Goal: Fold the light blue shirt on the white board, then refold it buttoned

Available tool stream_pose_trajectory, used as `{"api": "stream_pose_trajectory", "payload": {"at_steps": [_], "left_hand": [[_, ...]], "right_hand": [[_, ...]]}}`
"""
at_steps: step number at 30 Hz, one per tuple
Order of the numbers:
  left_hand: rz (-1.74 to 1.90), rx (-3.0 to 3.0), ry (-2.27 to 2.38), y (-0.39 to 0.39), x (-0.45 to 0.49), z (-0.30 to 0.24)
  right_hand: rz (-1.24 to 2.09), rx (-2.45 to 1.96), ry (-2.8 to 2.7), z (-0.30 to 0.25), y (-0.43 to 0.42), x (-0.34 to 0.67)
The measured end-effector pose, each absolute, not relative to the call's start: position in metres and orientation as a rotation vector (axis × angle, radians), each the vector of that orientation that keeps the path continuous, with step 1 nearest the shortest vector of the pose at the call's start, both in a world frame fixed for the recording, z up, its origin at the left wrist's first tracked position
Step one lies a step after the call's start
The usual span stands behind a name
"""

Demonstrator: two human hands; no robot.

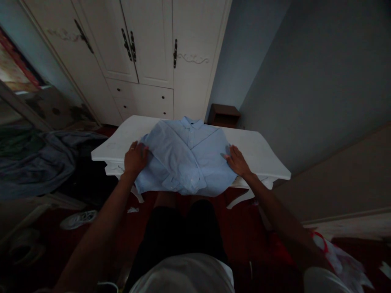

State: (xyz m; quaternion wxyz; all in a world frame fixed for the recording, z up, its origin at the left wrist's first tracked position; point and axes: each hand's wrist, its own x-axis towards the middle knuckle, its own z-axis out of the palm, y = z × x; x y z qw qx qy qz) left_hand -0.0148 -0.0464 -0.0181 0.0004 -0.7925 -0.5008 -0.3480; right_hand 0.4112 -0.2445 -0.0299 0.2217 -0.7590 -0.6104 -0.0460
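Note:
A light blue button-up shirt (195,154) lies face up across a white table (255,148), its collar at the far side. Both sleeves are folded across the front, with the cuffs near the lower hem, which hangs over the table's near edge. At the shirt's left side edge rests my left hand (136,158), fingers apart and slightly bent, a ring on one finger. My right hand (238,162) lies against the opposite side edge with its fingers stretched out. Neither hand grips the cloth visibly.
Behind the table stands a white wardrobe (152,49) with dark handles. A small brown box-like cabinet (224,116) sits by the grey wall. Dark clothes (36,162) are heaped at left, above a shoe (78,219) on the red floor. A plastic bag (342,260) lies at lower right.

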Motion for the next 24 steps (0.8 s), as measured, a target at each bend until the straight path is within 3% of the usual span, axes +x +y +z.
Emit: {"api": "stream_pose_trajectory", "payload": {"at_steps": [4, 7, 14, 19, 24], "left_hand": [[-1.545, -2.187, -1.54, -0.088, -0.039, -0.038], [-1.65, -2.07, -1.652, -0.117, -0.053, -0.062], [-1.649, -2.095, -1.915, -0.148, -0.062, -0.114], [-1.53, -2.255, -1.812, -0.161, -0.064, -0.131], [-1.512, -2.188, -2.025, -0.157, -0.069, -0.152]], "right_hand": [[-0.244, -1.876, -1.393, -0.037, -0.294, 0.394], [-0.311, -1.792, -1.143, -0.049, -0.333, 0.374], [0.214, -1.824, -0.985, -0.087, -0.374, 0.339], [0.221, -1.806, -0.91, -0.096, -0.373, 0.317], [0.153, -1.823, -0.791, -0.114, -0.367, 0.315]]}}
